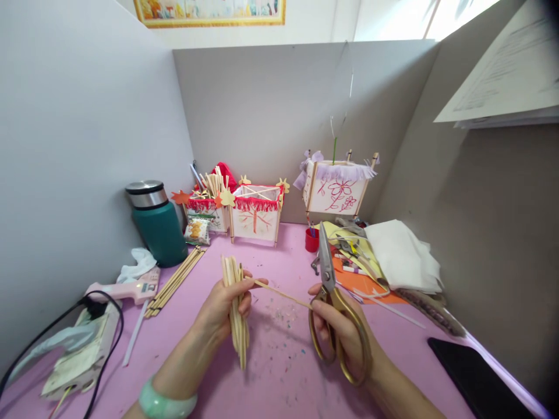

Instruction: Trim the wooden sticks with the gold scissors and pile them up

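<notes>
My left hand [233, 299] is closed around a bundle of thin wooden sticks [239, 343], held upright above the pink tabletop. From its thumb and fingertips a single thin stick [282, 292] stretches across to my right hand [338, 326]. The right fingers pinch that stick's other end. In the same right hand is a pair of large scissors [326, 265] with bronze-coloured handles, their blades pointing up and together. Small scraps [286, 317] lie scattered on the table between the hands.
Decorated stick-framed paper lanterns [255, 221] stand at the back, with another paper lantern [336, 192] at right. On the left are a green bottle [159, 230], dark-tipped sticks [177, 282], a glue gun [126, 291] and a power strip [82, 355]. White cloth [402, 256] and a black phone [476, 378] lie right.
</notes>
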A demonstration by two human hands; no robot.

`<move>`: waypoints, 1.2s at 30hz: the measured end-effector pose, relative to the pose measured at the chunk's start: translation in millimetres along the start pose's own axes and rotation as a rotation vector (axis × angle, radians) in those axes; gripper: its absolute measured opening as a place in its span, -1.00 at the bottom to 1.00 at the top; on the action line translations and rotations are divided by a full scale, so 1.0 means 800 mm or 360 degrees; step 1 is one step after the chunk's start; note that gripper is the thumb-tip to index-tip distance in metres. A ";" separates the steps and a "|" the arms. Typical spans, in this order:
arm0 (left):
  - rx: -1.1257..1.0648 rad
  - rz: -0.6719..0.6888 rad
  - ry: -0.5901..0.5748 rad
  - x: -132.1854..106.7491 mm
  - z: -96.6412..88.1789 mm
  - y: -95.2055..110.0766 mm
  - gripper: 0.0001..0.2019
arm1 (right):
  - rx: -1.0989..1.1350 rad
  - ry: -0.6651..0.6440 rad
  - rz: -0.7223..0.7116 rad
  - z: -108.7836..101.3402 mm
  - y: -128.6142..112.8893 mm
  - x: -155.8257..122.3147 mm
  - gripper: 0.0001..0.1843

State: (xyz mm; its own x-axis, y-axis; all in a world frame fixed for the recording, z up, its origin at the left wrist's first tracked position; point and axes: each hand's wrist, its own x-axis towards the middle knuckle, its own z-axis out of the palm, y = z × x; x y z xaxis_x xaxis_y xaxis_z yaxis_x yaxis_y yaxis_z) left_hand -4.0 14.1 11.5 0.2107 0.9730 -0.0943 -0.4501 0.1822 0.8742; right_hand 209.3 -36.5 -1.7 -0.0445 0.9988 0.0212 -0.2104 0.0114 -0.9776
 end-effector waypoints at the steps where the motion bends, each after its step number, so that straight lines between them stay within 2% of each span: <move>1: -0.0025 -0.0025 -0.0081 -0.001 -0.002 0.002 -0.84 | 0.0031 0.0013 -0.0024 -0.003 -0.001 0.001 -0.70; 3: -0.0129 -0.0099 -0.0265 -0.005 -0.007 0.008 -0.88 | 0.0154 -0.0047 -0.0081 -0.011 -0.005 0.004 -0.72; 5: -0.0265 -0.0171 -0.0405 -0.008 -0.012 0.013 -0.86 | 0.0300 -0.0227 -0.0095 -0.020 -0.010 0.004 -0.73; 7: -0.0324 -0.0229 -0.0467 -0.010 -0.013 0.013 -0.82 | 0.0363 -0.0418 -0.0070 -0.025 -0.013 0.003 -0.73; 9: -0.0201 -0.0319 -0.0496 -0.011 -0.009 0.008 -0.82 | 0.0292 -0.0509 -0.0027 -0.024 -0.014 -0.001 -0.71; 13: 0.0265 -0.0504 -0.0673 -0.017 0.013 -0.008 -0.81 | 0.0083 -0.0412 0.0053 -0.011 -0.008 -0.005 -0.68; 15: 0.0341 -0.0569 -0.0783 -0.021 0.024 -0.015 -0.76 | 0.0023 -0.0357 0.0072 -0.005 -0.004 -0.004 -0.66; 17: 0.0352 -0.0620 -0.0813 -0.022 0.032 -0.020 -0.69 | -0.0041 -0.0317 0.0088 -0.003 0.000 0.000 -0.63; 20: 0.0319 -0.0561 -0.0663 -0.019 0.031 -0.021 -0.64 | -0.0326 -0.0173 0.0031 -0.006 0.005 0.007 -0.63; 24: 0.0076 -0.0333 -0.0375 -0.010 0.016 -0.012 -0.62 | -0.1226 0.0120 -0.0444 -0.016 0.014 0.014 -0.73; 27: -0.0030 -0.0230 -0.0276 -0.007 0.008 -0.006 -0.55 | -0.1710 0.0114 -0.0696 -0.020 0.021 0.016 -0.72; 32: -0.0018 -0.0147 -0.0151 -0.008 0.009 -0.005 -0.44 | -0.2035 0.0089 -0.0714 -0.017 0.026 0.013 -0.64; 36: 0.0079 -0.0139 -0.0099 -0.010 0.013 -0.007 -0.44 | -0.2094 0.0120 -0.0716 -0.015 0.028 0.011 -0.64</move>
State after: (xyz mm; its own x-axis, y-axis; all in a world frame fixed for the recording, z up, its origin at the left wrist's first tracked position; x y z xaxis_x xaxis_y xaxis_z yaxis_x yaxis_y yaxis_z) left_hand 5.8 3.8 12.1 0.3016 0.9427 -0.1429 -0.3842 0.2573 0.8867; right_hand 216.3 -26.5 -25.6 -0.1579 0.8970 0.4129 0.8721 0.3229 -0.3677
